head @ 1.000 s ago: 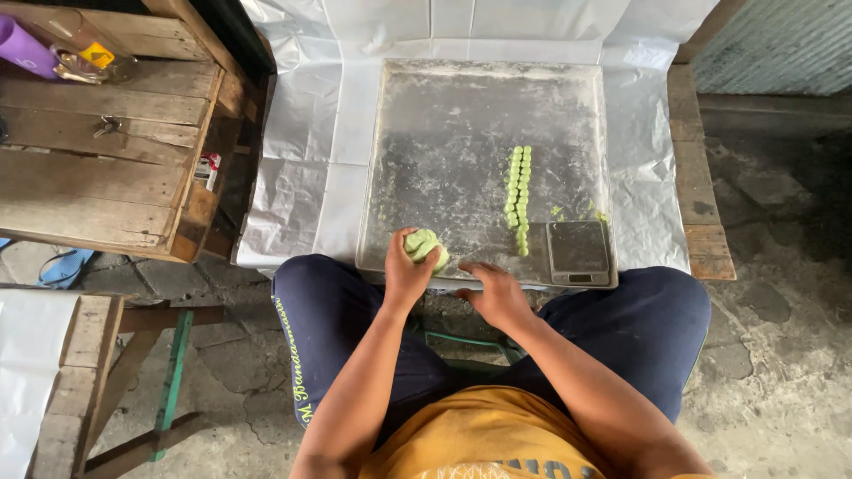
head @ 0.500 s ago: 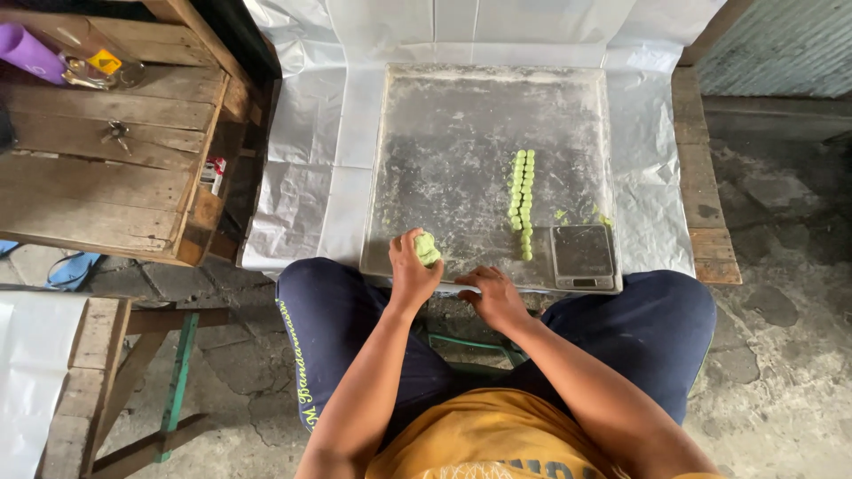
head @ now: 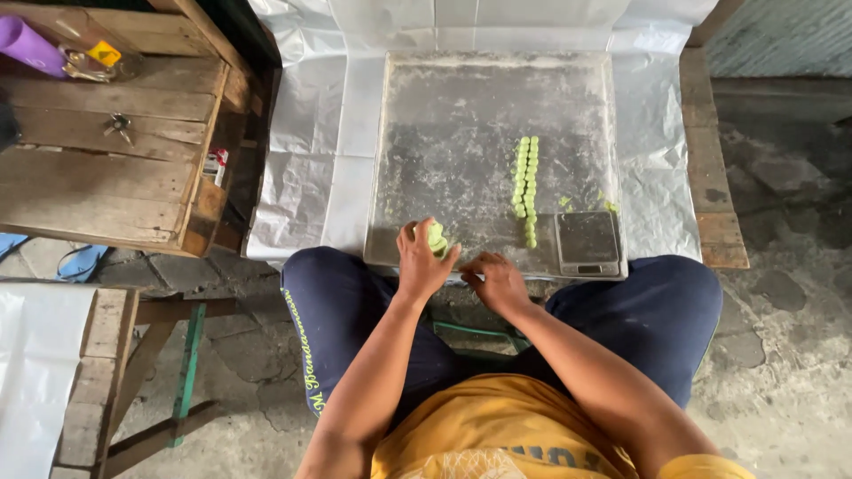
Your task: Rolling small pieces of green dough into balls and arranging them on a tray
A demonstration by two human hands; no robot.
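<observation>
Green dough lump (head: 437, 237) sits pinched in the left hand (head: 422, 264), fingers curled around it at the near edge of the floured metal tray (head: 461, 142). Beside it the right hand (head: 497, 281) rests with fingers loosely curled, holding nothing visible. Farther out, a double row of small green pieces (head: 525, 188) lies on the tray, near a small scale (head: 587, 242).

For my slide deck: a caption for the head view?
Left hand holds green dough over floured tray beside rows of green pieces.

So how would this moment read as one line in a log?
left hand: holds green dough lump | right hand: empty, at tray edge | green pieces: two rows | scale: bare
</observation>
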